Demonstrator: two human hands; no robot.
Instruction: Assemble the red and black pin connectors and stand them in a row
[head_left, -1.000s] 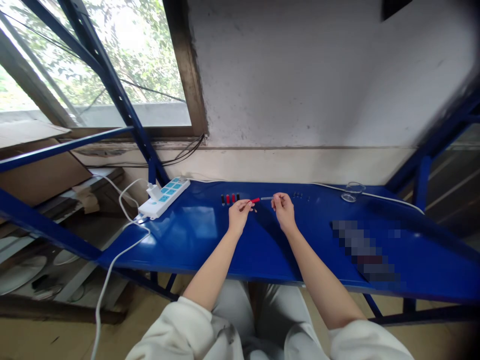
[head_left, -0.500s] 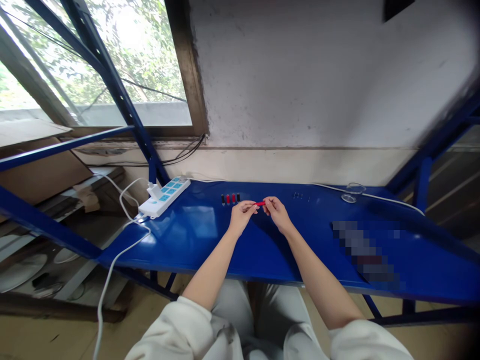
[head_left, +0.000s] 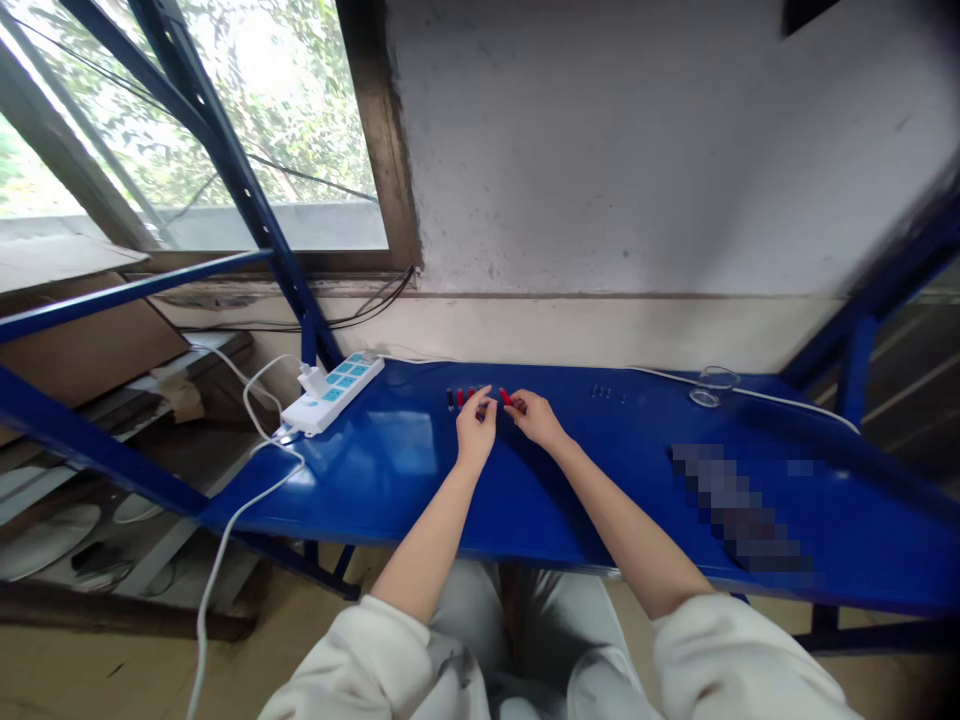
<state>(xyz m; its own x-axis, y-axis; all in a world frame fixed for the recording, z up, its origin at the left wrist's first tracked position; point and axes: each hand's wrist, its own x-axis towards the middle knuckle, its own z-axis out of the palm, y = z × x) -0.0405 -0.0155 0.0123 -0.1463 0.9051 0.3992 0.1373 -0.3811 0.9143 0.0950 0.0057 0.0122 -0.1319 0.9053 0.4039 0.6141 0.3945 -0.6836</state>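
Note:
On the blue metal shelf [head_left: 390,470], my right hand [head_left: 534,418] pinches a small red piece [head_left: 506,397], holding it just right of a short row of red and black pieces [head_left: 460,397]. My left hand [head_left: 477,425] rests with its fingers curled at the right end of that row, fingertips touching the pieces; what it grips, if anything, is hidden. The two hands sit close together near the back of the shelf.
A white power strip [head_left: 334,392] with a white cable [head_left: 225,540] lies at the back left. Several tiny dark parts [head_left: 604,393] and a small clear dish [head_left: 706,394] with a thin wire sit at the back right. A blurred patch covers the right side.
My hands were apart, holding a red-tipped thin piece between them. They came together, and the right hand carried the red piece left towards the row.

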